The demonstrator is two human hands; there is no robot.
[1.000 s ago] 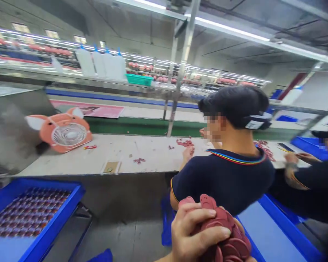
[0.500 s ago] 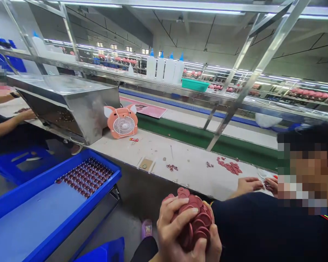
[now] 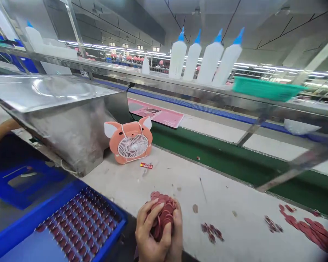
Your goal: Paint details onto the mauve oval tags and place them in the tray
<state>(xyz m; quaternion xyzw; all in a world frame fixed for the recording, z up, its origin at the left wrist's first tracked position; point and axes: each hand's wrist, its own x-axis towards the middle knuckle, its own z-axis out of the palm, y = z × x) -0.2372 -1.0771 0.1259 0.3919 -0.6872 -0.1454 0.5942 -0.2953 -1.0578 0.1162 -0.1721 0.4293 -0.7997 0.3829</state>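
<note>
The left hand [image 3: 149, 229] and right hand [image 3: 177, 236] are clenched together around a stack of flat pink-red discs [image 3: 164, 214], the left fingers [image 3: 153, 208] curled tightly across its side. The stack is held in front of the pig-shaped fan [image 3: 129, 142], slightly to its right. A blue tray [image 3: 98, 198] of neatly rowed discs sits in front of the fan, to its left, and loose discs [image 3: 308, 229] lie well to the fan's right.
</note>
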